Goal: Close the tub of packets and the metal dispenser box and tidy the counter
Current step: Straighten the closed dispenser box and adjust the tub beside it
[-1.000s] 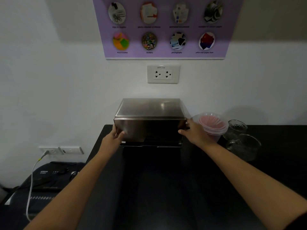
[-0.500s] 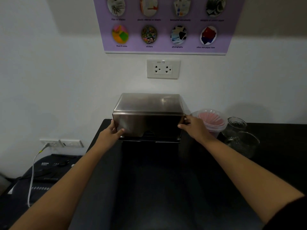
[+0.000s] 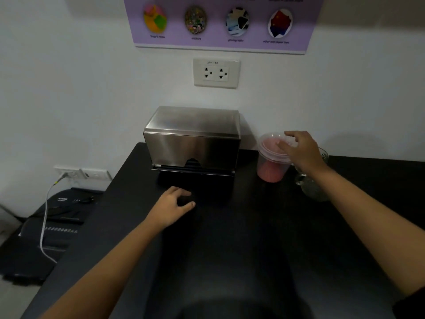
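Observation:
The metal dispenser box (image 3: 193,140) stands at the back of the black counter (image 3: 230,249) against the wall, its lid down. Right of it is the clear plastic tub (image 3: 270,168) of pink packets with a clear lid (image 3: 268,143) lying on top. My right hand (image 3: 301,151) hovers over the tub's right rim, fingers spread and touching the lid. My left hand (image 3: 171,207) rests low over the counter in front of the box, fingers curled, with nothing visible in them.
Clear glass jars (image 3: 312,189) stand just right of the tub, partly behind my right wrist. A wall socket (image 3: 216,73) sits above the box. Left of the counter, lower down, is a black machine (image 3: 53,229) with a white cable (image 3: 44,217).
Both hands have let go of the metal box. My left hand dropped back toward me onto the counter; my right hand moved right onto the tub's lid. The camera tilted down.

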`<act>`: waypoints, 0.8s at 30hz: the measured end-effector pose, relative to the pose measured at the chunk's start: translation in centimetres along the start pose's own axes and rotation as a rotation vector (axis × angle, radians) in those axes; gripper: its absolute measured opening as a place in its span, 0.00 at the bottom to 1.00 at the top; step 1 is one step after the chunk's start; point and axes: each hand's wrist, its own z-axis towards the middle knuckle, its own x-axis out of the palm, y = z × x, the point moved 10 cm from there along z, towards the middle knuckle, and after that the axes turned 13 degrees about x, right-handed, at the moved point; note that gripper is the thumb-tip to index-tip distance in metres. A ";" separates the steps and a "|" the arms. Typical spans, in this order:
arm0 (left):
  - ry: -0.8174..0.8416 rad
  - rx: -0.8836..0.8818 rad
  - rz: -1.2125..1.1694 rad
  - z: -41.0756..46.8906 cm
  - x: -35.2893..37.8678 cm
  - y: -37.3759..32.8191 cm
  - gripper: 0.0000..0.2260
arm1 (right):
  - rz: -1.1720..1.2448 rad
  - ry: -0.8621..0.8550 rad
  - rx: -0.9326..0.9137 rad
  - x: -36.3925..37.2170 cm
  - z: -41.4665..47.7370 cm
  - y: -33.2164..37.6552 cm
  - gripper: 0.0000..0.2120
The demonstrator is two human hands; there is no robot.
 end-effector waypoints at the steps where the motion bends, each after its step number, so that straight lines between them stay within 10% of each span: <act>1: 0.013 0.005 0.014 0.0 0.6 -0.3 0.19 | 0.036 0.013 0.075 -0.2 0.4 -1.2 0.24; 9: 0.062 -0.100 0.193 -1.4 1.9 1.4 0.36 | 0.167 0.175 0.265 1.7 1.7 -5.5 0.39; 15: 0.065 -0.119 0.199 -1.6 2.2 1.8 0.37 | 0.177 0.233 -0.025 1.3 1.2 -3.3 0.23; 24: 0.070 -0.133 0.193 -1.6 2.2 2.0 0.38 | 0.098 0.169 -0.080 1.6 1.1 -2.5 0.27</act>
